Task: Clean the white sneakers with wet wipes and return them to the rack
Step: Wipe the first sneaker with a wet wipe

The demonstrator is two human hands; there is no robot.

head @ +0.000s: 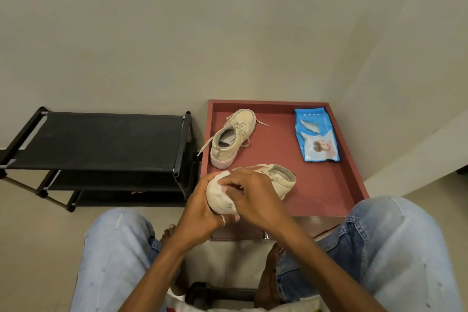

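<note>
I hold one white sneaker (276, 180) above the near edge of the red table (316, 185), its toe towards me. My left hand (197, 213) grips the toe from the left and below. My right hand (250, 197) lies over the top of the toe with curled fingers pressing on it; a bit of white shows under the fingertips, and I cannot tell whether it is a wipe. The second white sneaker (233, 139) stands upright on the table's far left, laces loose. A blue pack of wet wipes (316, 134) lies at the far right, its flap open.
A black shoe rack (101, 142) with bare fabric shelves stands left of the table against the wall. My knees in light jeans flank the table's near edge, and my bare feet are on the floor below. The table has a raised rim.
</note>
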